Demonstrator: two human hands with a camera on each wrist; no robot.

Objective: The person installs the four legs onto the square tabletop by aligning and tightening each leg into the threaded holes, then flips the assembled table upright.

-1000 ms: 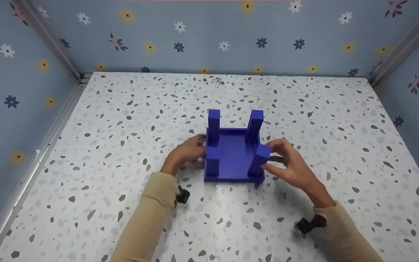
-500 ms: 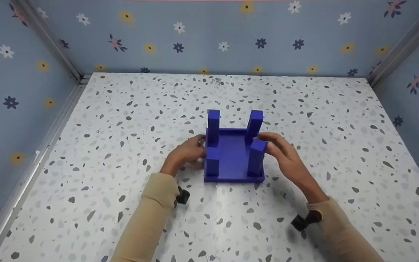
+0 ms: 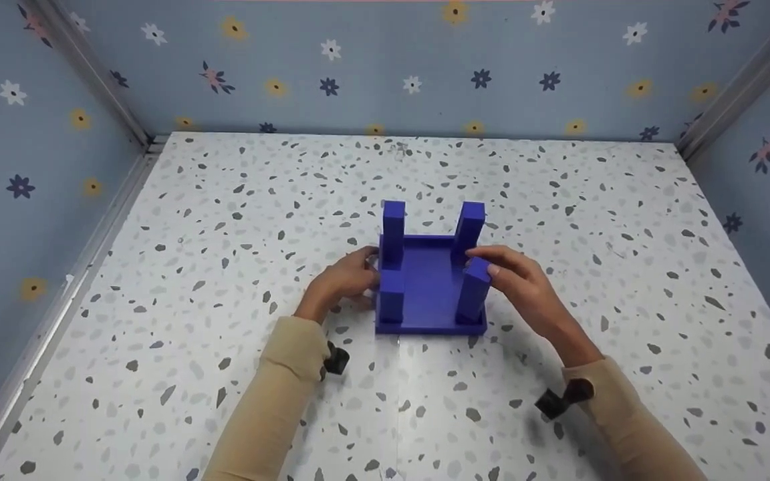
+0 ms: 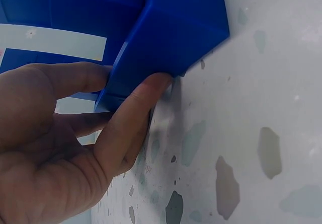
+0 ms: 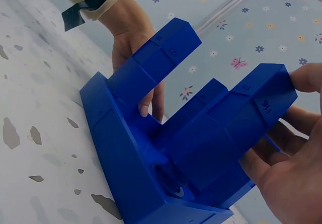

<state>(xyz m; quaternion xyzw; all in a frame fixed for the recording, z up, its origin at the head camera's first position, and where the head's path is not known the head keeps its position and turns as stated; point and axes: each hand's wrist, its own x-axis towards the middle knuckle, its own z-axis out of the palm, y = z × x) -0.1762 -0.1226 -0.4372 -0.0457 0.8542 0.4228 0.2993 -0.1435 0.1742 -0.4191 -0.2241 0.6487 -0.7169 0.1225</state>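
Note:
A blue square base [image 3: 428,294], like a small upturned table with a raised rim, lies on the table in the head view. Blue square legs stand up at its corners. My left hand [image 3: 345,277] grips the rim on the left side; the left wrist view shows its fingers [image 4: 133,113] against the outer wall. Between thumb and fingers, my right hand [image 3: 525,290] holds the near right leg [image 5: 251,108] close to its top. That leg leans slightly, and a gap shows around its foot in the right wrist view. Raised numbers mark the legs.
The speckled white tabletop [image 3: 258,220] extends around the base on all sides. Blue flowered panels [image 3: 412,67] wall it at the back, left and right. A black wrist mount [image 3: 337,359] sticks out from each sleeve.
My right hand has shifted up and inward on the near right leg, its fingers now closer to the leg's top. The leg stands more upright than a second ago. My left hand stays put.

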